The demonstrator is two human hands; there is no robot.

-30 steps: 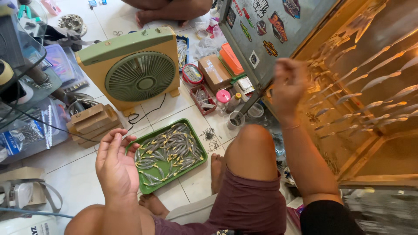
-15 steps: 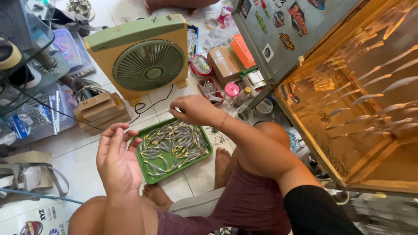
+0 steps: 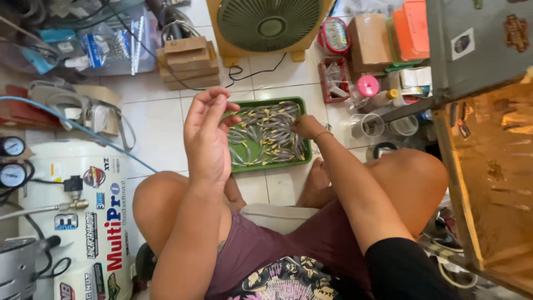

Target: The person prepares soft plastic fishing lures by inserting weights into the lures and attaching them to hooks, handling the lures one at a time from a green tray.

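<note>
1. Currently: right hand [image 3: 307,126] sits low over the green tray [image 3: 302,160], fingers curled down into the pile of small silver-and-yellow fishing lures [image 3: 266,133]; can't tell if it has hold of one.
2. Left hand [image 3: 206,139] is raised beside the tray's left edge, open, fingers loosely bent, holding nothing.
3. Tray lies on the tiled floor [image 3: 158,130], in front of a green box fan [image 3: 269,25].

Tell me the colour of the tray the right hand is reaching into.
Green: the tray under the right hand, clear in the head view.
</note>
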